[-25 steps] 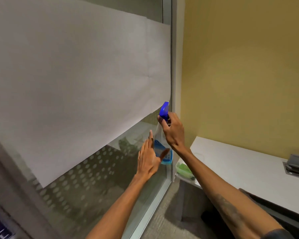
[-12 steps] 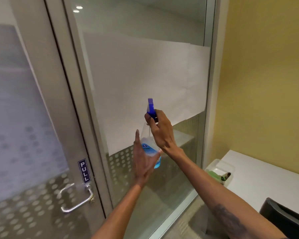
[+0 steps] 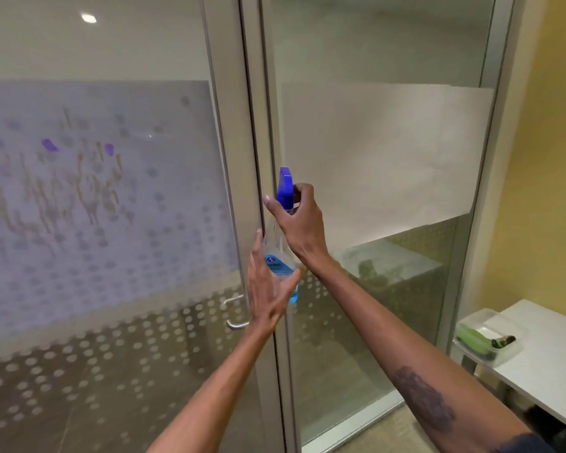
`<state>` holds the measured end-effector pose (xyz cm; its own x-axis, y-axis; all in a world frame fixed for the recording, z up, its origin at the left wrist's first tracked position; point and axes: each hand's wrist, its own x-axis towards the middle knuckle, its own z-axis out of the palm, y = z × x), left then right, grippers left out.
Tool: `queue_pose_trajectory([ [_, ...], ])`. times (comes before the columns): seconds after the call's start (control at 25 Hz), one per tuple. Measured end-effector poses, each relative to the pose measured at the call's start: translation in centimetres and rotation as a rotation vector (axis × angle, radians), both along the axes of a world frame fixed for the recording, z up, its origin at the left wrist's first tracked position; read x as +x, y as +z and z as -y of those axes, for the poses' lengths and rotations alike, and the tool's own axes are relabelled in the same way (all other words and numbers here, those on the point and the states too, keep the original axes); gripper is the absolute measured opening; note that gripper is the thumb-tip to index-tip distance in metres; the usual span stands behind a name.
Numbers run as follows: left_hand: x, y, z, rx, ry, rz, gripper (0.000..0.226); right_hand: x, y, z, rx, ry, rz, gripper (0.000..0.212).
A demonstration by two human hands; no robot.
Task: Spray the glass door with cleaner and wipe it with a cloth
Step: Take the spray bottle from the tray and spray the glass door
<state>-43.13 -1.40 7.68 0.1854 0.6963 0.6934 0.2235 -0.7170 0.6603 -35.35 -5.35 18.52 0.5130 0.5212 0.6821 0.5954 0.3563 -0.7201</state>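
We hold a spray bottle (image 3: 280,256) up in front of us with both hands. Our right hand (image 3: 299,223) is wrapped around the neck of the bottle, just under its blue spray top (image 3: 285,188), and one finger curls over the front of that top. Our left hand (image 3: 268,289) is lower down, with the fingers straight and close together. It lies flat along the left side and the bottom of the bottle, and its thumb pokes out under the bottle on the right. The bottle is clear, with blue cleaner low down inside it and a blue label facing us. It stands nearly upright between our two hands. Right behind our hands is the grey metal frame (image 3: 242,158) where two glass parts meet. The glass door (image 3: 95,207) is to the left of our hands. It has a frosted band with dots on it, and some blurry purple and yellow marks show in that band. A silver door handle (image 3: 234,313) peeks out just left of our left wrist. To the right of our hands is a glass panel (image 3: 389,322) with a plain frosted band. Far off to the right of our right arm, and lower, is a white table (image 3: 553,364) with a clear tray (image 3: 487,338) on its corner. Something green lies in the tray.
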Motion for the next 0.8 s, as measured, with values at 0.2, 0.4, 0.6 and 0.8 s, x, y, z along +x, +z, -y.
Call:
queue_pose_trajectory([
  [0.2,-7.9,1.4,-1.2,0.008,0.106,0.027,0.115,-8.5,2.6,-2.9,-0.007,0.103,-0.095,0.035],
  [0.4,-16.1,2.7,-4.4,0.026,0.195,0.028,0.114,-16.9,4.1,-7.0,0.004,0.192,-0.107,0.033],
  [0.6,-23.9,4.7,-8.3,0.030,0.221,0.008,0.112,-24.4,5.9,-11.3,0.029,0.336,-0.241,0.033],
  [0.8,-31.0,6.0,-11.3,0.033,0.237,0.002,0.107,-31.9,7.2,-14.7,0.063,0.404,-0.293,0.019],
])
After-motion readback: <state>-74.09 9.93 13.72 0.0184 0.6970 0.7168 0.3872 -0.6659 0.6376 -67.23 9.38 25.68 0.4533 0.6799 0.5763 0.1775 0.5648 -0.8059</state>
